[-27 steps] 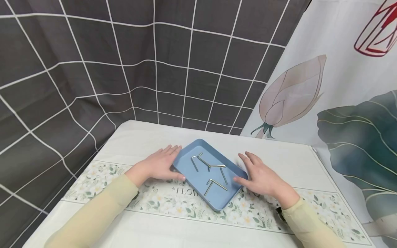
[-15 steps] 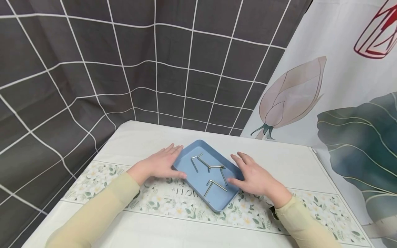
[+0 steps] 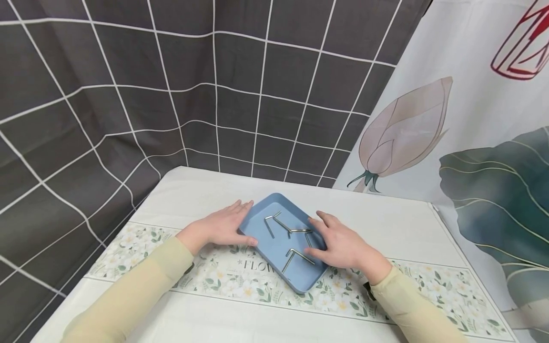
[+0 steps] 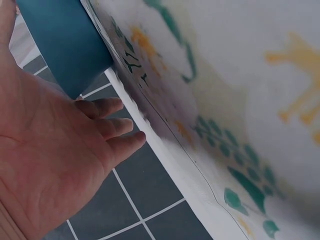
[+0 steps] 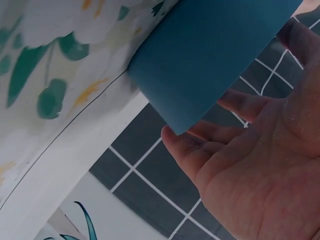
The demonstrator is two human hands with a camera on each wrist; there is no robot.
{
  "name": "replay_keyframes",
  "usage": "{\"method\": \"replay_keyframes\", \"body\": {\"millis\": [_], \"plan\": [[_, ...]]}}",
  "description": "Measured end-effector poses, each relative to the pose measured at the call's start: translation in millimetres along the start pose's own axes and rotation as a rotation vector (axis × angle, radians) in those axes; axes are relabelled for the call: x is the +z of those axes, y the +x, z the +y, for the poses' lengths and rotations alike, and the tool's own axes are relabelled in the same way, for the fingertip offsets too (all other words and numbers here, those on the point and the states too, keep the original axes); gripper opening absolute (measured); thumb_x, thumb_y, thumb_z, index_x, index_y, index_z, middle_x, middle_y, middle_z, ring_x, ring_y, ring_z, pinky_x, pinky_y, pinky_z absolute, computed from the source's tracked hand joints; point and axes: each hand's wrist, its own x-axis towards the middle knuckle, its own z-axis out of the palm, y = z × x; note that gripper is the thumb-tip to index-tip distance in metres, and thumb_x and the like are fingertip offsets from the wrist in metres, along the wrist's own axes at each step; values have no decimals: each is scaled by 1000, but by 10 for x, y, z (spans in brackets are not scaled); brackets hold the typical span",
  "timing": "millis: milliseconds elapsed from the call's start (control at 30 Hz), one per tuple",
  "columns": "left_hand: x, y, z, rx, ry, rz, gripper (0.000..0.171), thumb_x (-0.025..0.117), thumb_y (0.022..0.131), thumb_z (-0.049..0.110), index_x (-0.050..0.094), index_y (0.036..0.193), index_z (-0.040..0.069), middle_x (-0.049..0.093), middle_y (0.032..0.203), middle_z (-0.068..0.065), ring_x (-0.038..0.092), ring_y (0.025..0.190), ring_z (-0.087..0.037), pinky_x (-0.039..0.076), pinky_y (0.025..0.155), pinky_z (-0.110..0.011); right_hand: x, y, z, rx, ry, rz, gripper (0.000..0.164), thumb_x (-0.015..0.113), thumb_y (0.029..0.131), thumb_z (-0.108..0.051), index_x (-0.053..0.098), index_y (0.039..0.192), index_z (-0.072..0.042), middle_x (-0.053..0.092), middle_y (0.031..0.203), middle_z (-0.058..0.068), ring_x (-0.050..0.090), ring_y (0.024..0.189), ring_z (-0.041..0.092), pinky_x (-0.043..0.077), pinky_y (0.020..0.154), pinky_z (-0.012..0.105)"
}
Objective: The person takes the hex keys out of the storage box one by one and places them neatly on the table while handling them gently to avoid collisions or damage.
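Note:
A shallow blue tray (image 3: 279, 244) lies turned at an angle on the table. Several L-shaped metal hex keys (image 3: 303, 257) are scattered on its floor. My left hand (image 3: 220, 227) is spread along the tray's left end, fingertips by the far corner and thumb at the near rim. In the left wrist view, its fingers reach beside the tray's outer wall (image 4: 65, 45). My right hand (image 3: 340, 245) is at the right end, thumb over the tray and fingers at the far rim. The right wrist view has these fingers (image 5: 185, 150) close around the outer corner. Part of one key is hidden by the right thumb.
A white cloth with a floral band (image 3: 249, 288) covers the table. Behind the far table edge hangs a dark grid-patterned curtain (image 3: 240, 109). A white curtain with a printed flower bud (image 3: 399, 128) hangs to the right.
My right hand has moved left, from beside the tray's right corner to over its right end. The left hand and the tray have stayed nearly in place.

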Motion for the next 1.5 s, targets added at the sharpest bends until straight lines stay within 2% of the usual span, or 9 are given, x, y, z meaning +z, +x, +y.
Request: {"method": "replay_keyframes", "body": {"millis": [267, 567, 733, 833, 933, 1033, 1133, 1300, 1500], "plan": [[20, 12, -18, 11, 15, 1, 131, 62, 95, 86, 9, 178, 0, 17, 183, -22, 12, 170, -46, 18, 137, -58, -8, 70, -85, -17, -22, -41, 81, 77, 101, -54, 58, 158, 2, 47, 166, 32, 50, 151, 50, 52, 118, 60], [34, 25, -20, 15, 18, -3, 131, 62, 95, 87, 9, 177, -1, 17, 184, -22, 12, 170, -45, 18, 137, -58, 9, 135, -165, -92, -36, 6, 78, 80, 99, -51, 63, 152, 4, 51, 162, 29, 50, 152, 45, 49, 122, 56], [27, 29, -14, 11, 24, -10, 132, 61, 95, 88, 8, 178, 0, 16, 184, -22, 11, 170, -44, 17, 137, -56, 37, 171, -205, -101, -25, -7, 76, 81, 100, -49, 63, 153, 3, 54, 159, 29, 53, 149, 43, 52, 119, 56], [19, 29, -10, 12, 25, -13, 132, 61, 95, 87, 8, 177, -1, 15, 184, -22, 12, 170, -44, 18, 137, -56, 60, 189, -217, -120, -26, -10, 69, 82, 99, -46, 67, 147, 1, 60, 152, 25, 59, 141, 40, 55, 116, 53], [12, 26, -5, 13, 27, -18, 132, 61, 95, 87, 8, 177, -1, 15, 183, -23, 12, 170, -44, 19, 137, -55, 86, 208, -220, -156, -30, 6, 60, 84, 97, -43, 73, 138, 0, 66, 137, 16, 64, 123, 30, 60, 105, 47], [8, 26, -3, 13, 28, -19, 132, 61, 95, 87, 8, 177, -1, 15, 183, -23, 12, 170, -44, 19, 137, -56, 102, 224, -225, -192, -38, 18, 52, 86, 96, -40, 77, 129, -1, 66, 119, 7, 60, 103, 21, 59, 89, 40], [7, 27, -8, 15, 25, -16, 132, 60, 95, 88, 8, 177, -1, 15, 183, -23, 13, 170, -44, 20, 137, -56, 108, 231, -240, -209, -55, 8, 44, 87, 95, -38, 79, 120, -4, 62, 107, 1, 54, 93, 17, 56, 82, 37], [11, 31, -14, 12, 24, -18, 132, 59, 95, 89, 8, 177, -1, 15, 184, -23, 12, 170, -44, 20, 137, -55, 130, 230, -272, -209, -89, -35, 34, 88, 93, -37, 78, 111, -10, 63, 101, -3, 56, 91, 15, 57, 83, 38], [26, 23, -11, 11, 16, -13, 131, 62, 95, 86, 9, 177, 0, 16, 184, -22, 13, 170, -43, 19, 137, -55, 170, 220, -301, -192, -92, -61, 32, 89, 91, -34, 77, 108, -10, 69, 103, -2, 62, 93, 16, 61, 86, 40]]}}
